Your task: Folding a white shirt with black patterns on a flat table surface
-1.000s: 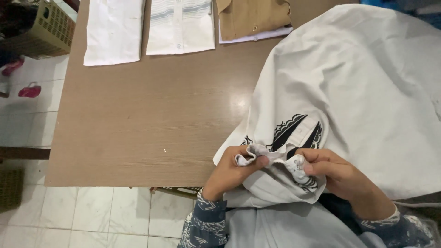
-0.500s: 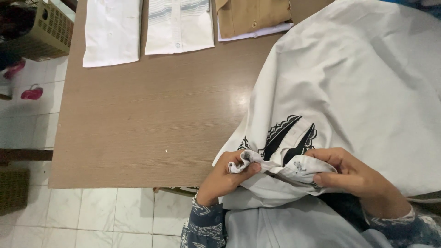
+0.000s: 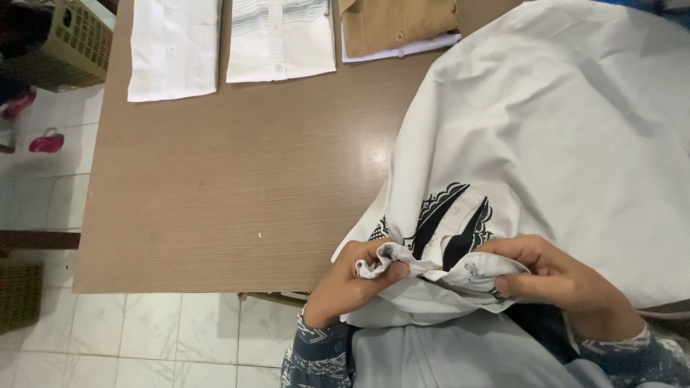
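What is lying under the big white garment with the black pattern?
The white garment lies on the brown table, whose surface shows beside it. Whatever else lies beneath is covered. Both hands grip its near edge.

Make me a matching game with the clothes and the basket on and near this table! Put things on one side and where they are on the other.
Things:
1. white shirt
2. tan shirt
3. basket
4. printed cloth

Places:
A. on the floor, off the table's far left corner
B. folded at the table's far edge, the rightmost of three
C. bunched at its edge in both hands
D. folded at the table's far edge, the leftmost of three

Pairs: 1-D, 2-B, 3-A, 4-C. The left hand and right hand pinch the cloth's edge.
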